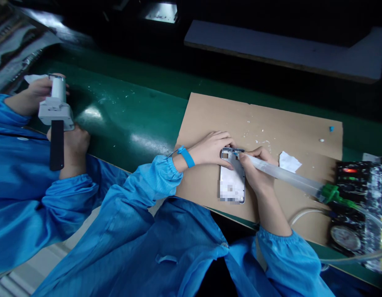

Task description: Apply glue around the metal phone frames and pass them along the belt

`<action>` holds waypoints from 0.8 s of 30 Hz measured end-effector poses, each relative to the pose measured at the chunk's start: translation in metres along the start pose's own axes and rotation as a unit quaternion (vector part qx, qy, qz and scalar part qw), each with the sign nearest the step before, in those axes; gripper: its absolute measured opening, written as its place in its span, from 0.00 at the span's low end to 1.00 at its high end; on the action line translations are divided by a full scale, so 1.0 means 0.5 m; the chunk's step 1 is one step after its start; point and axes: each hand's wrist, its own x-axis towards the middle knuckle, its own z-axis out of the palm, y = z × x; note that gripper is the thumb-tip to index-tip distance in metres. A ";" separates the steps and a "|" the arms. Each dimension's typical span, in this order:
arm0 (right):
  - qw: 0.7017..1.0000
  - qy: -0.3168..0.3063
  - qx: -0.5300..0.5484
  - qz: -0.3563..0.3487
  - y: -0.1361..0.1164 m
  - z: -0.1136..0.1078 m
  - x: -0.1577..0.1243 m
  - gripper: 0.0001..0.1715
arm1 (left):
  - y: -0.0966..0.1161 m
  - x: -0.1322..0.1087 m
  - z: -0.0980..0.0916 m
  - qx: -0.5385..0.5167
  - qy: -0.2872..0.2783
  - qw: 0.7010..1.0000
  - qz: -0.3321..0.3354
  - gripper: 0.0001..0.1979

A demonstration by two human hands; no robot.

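The phone frame [233, 175] lies flat on the cardboard sheet [222, 113], left of its middle and close to its near edge; only a narrow strip of card shows below the frame's lower end; beyond the hands, a wide stretch of brown card, dotted with white specks, runs up to the far edge; another stretch reaches toward the right edge, broken by a torn piece of white paper [289, 162]; near the far right corner sit a small blue piece [331, 128] and a small white one [321, 140].

The frame is silvery white with a thin dark rim, its upper end pierced by cutouts; a pixelated patch hides its lower left part.

The left hand [212, 148] grasps the frame's upper end, fingers past its top edge and thumb across its face; the right hand [256, 178] grips a translucent syringe [285, 175] near its tip, which points at the upper end; whether it touches, I cannot tell; the barrel slants over the sheet to a green fitting [330, 194].

A dark box [353, 185] with a red light and a round gauge [345, 238] stands by the sheet's right edge; past its left edge, on the green table's [132, 107] side, a co-worker holds a white tool [55, 111].
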 end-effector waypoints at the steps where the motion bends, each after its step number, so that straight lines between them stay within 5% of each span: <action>1: 1.000 0.000 -0.001 0.003 -0.001 0.000 0.000 0.21 | -0.001 0.000 0.000 0.001 0.000 1.000 0.000 0.28; 24: 1.000 -0.012 -0.014 0.014 0.013 -0.003 0.000 0.22 | 0.000 0.001 0.002 -0.004 0.006 1.000 -0.001 0.28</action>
